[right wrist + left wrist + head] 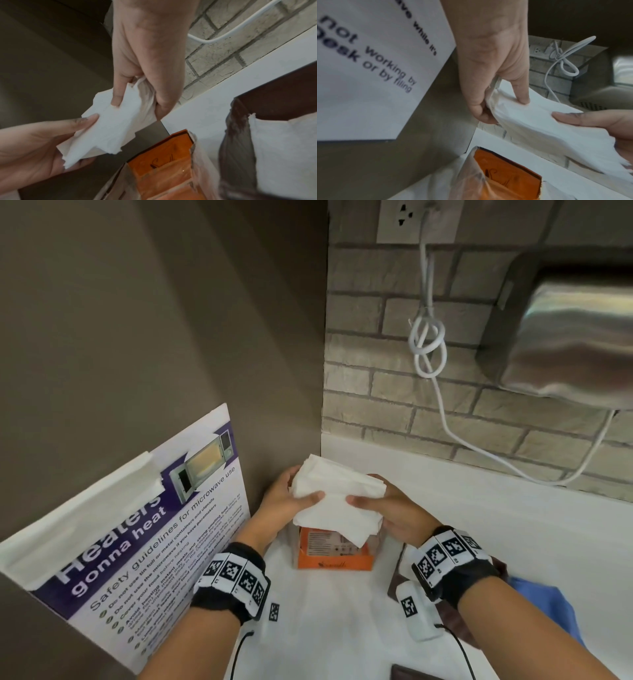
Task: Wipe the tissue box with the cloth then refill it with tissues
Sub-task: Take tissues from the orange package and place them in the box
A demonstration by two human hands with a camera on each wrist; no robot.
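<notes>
— Right, both hands are up over the orange plastic-wrapped tissue pack [335,553], which sits on the white counter [479,542] in the corner. What have they got?

— A thick stack of white paper tissues [337,501], held just above that orange pack. The left hand [287,501] pinches its left end, thumb on top, fingers curled underneath. The right hand [387,508] clamps the other end the same way.

— And the box?

— Right of the orange pack, a dark brown tissue box [274,102] with white tissue showing at its opening; in the head view the right wrist hides most of it.

— The cloth?

— A blue cloth [544,604] lies further right of the pack, I think, though only a patch shows.

— Anything else?

— A microwave safety poster [137,525] leans left of the pack, and a knotted white cable [428,347] hangs on the brick wall behind it.
</notes>
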